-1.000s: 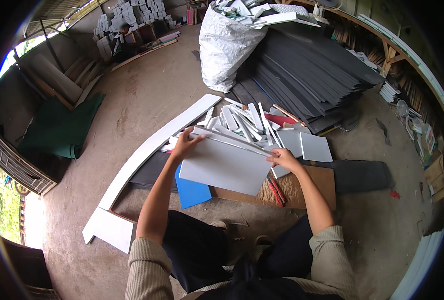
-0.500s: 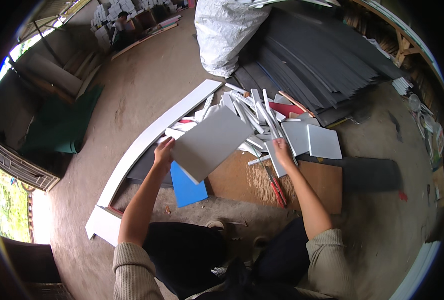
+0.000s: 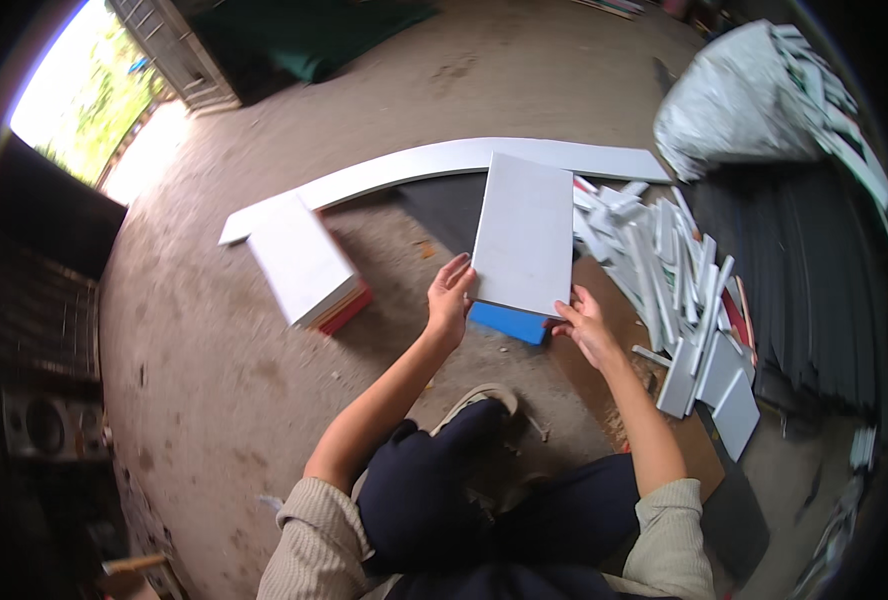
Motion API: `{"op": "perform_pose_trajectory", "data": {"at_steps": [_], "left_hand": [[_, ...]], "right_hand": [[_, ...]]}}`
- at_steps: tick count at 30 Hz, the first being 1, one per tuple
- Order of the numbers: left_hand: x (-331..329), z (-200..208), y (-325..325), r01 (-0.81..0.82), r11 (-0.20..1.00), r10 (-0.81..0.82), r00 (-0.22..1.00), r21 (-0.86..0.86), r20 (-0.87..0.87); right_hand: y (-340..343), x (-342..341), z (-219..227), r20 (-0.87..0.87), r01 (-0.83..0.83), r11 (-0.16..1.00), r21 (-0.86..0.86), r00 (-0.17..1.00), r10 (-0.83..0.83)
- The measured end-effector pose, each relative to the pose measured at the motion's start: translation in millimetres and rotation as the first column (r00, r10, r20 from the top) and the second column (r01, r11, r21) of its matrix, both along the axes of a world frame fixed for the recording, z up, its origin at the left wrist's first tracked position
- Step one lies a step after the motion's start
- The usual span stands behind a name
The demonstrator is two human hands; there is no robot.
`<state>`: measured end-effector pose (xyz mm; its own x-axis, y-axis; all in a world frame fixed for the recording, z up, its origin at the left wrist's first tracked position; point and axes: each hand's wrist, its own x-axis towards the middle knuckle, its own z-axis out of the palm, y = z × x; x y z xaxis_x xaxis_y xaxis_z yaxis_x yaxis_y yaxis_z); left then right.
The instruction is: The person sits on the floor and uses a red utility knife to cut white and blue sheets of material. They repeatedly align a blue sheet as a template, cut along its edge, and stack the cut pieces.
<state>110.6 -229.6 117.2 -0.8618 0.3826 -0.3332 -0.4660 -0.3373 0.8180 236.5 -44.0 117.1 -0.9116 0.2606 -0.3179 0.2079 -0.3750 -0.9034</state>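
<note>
A flat white rectangular board (image 3: 526, 240) is held up in front of me between both hands. My left hand (image 3: 450, 297) grips its left edge near the lower corner, thumb against the side. On the lower right corner, my right hand (image 3: 584, 325) pinches the board with thumb and fingers. Under its near edge a blue sheet (image 3: 509, 323) shows on the floor. To the left lies a neat stack of boards (image 3: 302, 258), white on top with red and orange layers low down.
A long white strip (image 3: 414, 163) curves across the far side. White offcuts (image 3: 654, 260) are heaped at right on a brown board (image 3: 604, 385). Beyond them stand a bulging white sack (image 3: 739, 95) and dark stacked sheets (image 3: 789, 280). Green cloth (image 3: 309, 40) lies at far left.
My view has swung left, bringing the board stack into sight. The right hand has left the small white piece by the offcuts and taken the held board's corner.
</note>
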Motion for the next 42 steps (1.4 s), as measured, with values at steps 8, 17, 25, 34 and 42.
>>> {"op": "perform_pose_trajectory", "data": {"at_steps": [8,17,25,34,42], "left_hand": [[0,6,-174,-0.17,0.974,0.095,0.908,-0.151,-0.409],[-38,-16,-279,-0.514,0.842,0.406,0.802,-0.16,-0.439],[-65,-51,-293,-0.572,0.773,0.41,0.78,-0.275,-0.473],[-64,-4,-267,-0.706,0.502,0.125,0.631,-0.5,-0.765],[-156,22,-132,-0.251,0.841,-0.106,0.792,-0.48,-0.601]], "right_hand": [[-131,-81,11,0.047,-0.226,0.974,0.022,0.973,0.225],[-258,-206,3,0.103,-0.401,0.872,0.281,0.916,0.388],[-271,-251,-52,0.156,-0.39,0.622,0.679,0.905,0.396],[-145,-229,7,0.26,-0.438,0.379,0.815,0.861,0.438],[4,-209,38,0.37,-0.285,0.776,0.564,0.926,0.071]]}}
